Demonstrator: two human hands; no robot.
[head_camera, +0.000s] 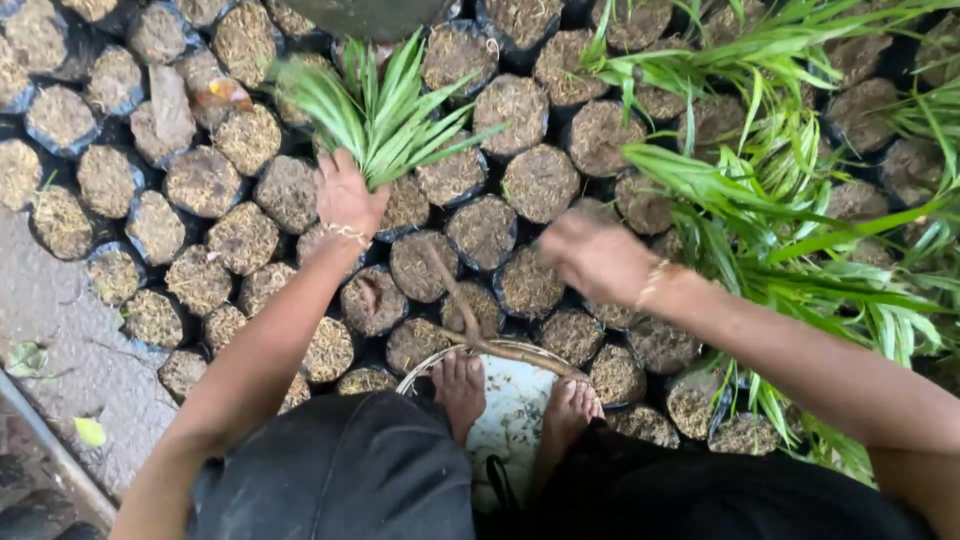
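Person squats w/ bare feet (510, 400) on a white basin (510, 425), facing rows of black grow bags (480, 232) packed w/ brown husk. Left hand (347, 195) is closed round a bunch of green seedlings (375, 110), held above the bags. Right hand (597, 255) is blurred; can't tell if open or closed. A forked stick (480, 335) lies by the feet. Risk, imo: tight grip could bruise the stems, or the leaning arm may topple a bag. No labels or signs visible; bags are plain, round, touching each other.
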